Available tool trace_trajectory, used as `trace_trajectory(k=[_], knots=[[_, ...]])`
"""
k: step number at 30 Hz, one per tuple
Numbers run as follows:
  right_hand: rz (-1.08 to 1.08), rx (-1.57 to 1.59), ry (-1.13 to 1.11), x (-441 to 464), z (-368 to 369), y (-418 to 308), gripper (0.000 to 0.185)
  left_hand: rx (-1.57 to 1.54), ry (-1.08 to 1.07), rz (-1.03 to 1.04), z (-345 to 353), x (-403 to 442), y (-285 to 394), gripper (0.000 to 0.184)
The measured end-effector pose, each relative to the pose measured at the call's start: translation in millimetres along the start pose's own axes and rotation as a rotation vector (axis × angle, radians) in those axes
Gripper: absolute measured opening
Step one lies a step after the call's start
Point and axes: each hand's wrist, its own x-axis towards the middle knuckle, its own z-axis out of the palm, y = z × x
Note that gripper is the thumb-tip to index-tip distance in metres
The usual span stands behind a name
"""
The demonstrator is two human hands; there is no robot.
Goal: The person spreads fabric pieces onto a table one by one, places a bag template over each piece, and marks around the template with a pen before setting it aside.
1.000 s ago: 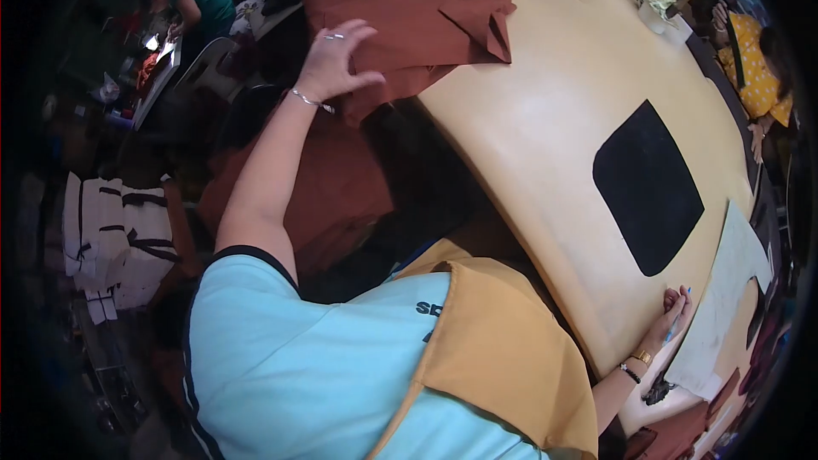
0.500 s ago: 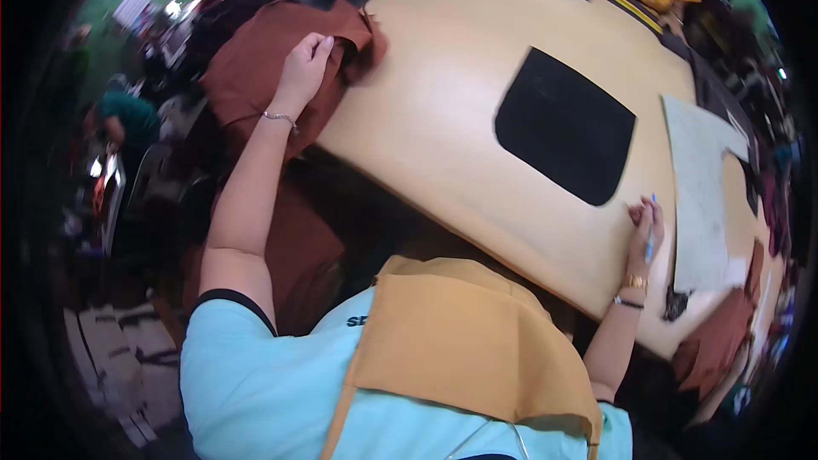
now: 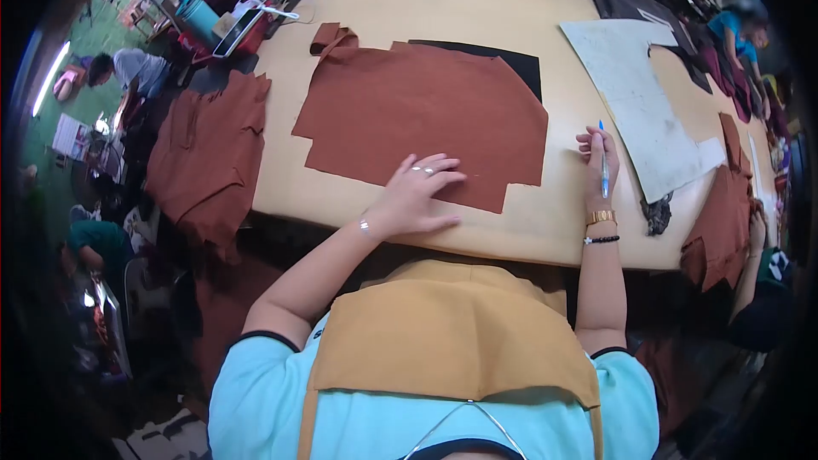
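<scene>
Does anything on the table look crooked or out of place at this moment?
Yes, slightly: the brown piece under the left hand lies unevenly over the black piece, which shows only past its far edge, rightward. Its far left corner also looks twisted or folded.

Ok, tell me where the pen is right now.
In the head view, the pen is in the right hand, right of centre, between the brown cloth and the pale sheet.
</scene>
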Motion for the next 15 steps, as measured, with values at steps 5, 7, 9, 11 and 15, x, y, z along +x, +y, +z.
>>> trace_trajectory(k=[5, 7, 9, 11, 15], knots=[[-0.26, -0.165, -0.069, -8.0, 12.3, -3.8, 0.016, -0.017, 0.054, -0.051, 0.4, -15.7, -19.1, 0.038], [-0.402, -0.262, -0.208, -17.9, 24.4, -21.2, 0.017, -0.009, 0.091, -0.033, 2.9, -7.7, -23.0, 0.03], [-0.375, -0.297, -0.402, -40.3, 42.0, -39.5, 0.021, 0.008, 0.103, -0.027, 5.3, -0.6, -22.9, 0.023], [-0.414, -0.371, -0.571, -61.6, 58.8, -60.1, 0.028, 0.056, 0.118, -0.018, 13.1, 6.1, -26.9, 0.02], [-0.649, -0.555, -0.588, -80.3, 87.9, -67.0, 0.029, -0.069, 0.111, -0.16, 14.0, 15.4, -17.8, 0.019]])
